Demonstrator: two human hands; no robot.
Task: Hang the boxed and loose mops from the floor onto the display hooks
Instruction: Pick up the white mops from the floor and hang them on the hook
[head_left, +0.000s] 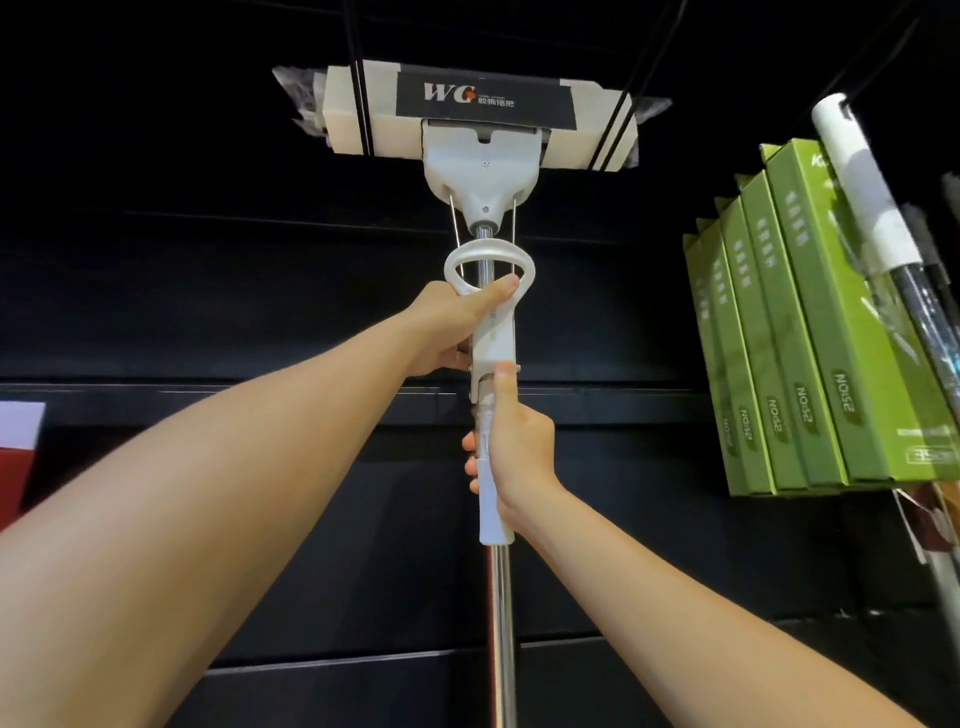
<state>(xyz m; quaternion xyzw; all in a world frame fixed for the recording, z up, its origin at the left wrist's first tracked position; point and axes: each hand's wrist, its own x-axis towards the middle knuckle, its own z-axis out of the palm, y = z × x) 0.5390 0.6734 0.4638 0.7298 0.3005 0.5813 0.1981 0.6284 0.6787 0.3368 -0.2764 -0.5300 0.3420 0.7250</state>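
Holding: head view, a loose mop (480, 156) raised upright against the dark display wall (208, 312), both hands on its shaft.
Mop head: wrapped sponge block with a black "WG" label, at the top of the frame, lying across two thin black display hooks (361, 104) that run toward the camera.
Left hand (457, 325): fingers curled round the white pull lever just below its ring handle (488, 265), thumb along the front.
Right hand (519, 447): fingers wrapped round the white sleeve lower on the shaft, thumb pointing up.
Shaft: bare metal pole (501, 634) running down out of the frame, below the right hand.
Green boxes (810, 332): a row hanging to the right, well apart from the mop.
Wrapped pole (862, 192): white-and-black, leaning across the front of the green boxes.
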